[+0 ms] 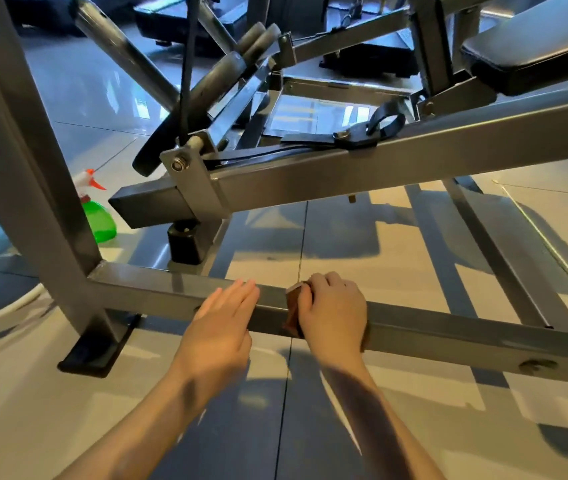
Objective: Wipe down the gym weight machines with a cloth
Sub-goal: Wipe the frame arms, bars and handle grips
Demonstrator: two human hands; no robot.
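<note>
A grey steel weight machine fills the view. Its low horizontal base bar [449,332] runs from lower left to right, just above the tiled floor. My right hand [334,315] is curled over that bar and grips a small brown cloth [293,306], pressing it against the top and near side of the bar. Only the cloth's left edge shows beside my fingers. My left hand [222,323] lies flat on the same bar just to the left, fingers straight and together, holding nothing.
A green spray bottle [100,221] with an orange and white trigger stands on the floor at the left, behind the upright post [29,174]. A sloping upper beam [362,168] with a black strap crosses above the hands. A black padded bench [532,50] is at the top right.
</note>
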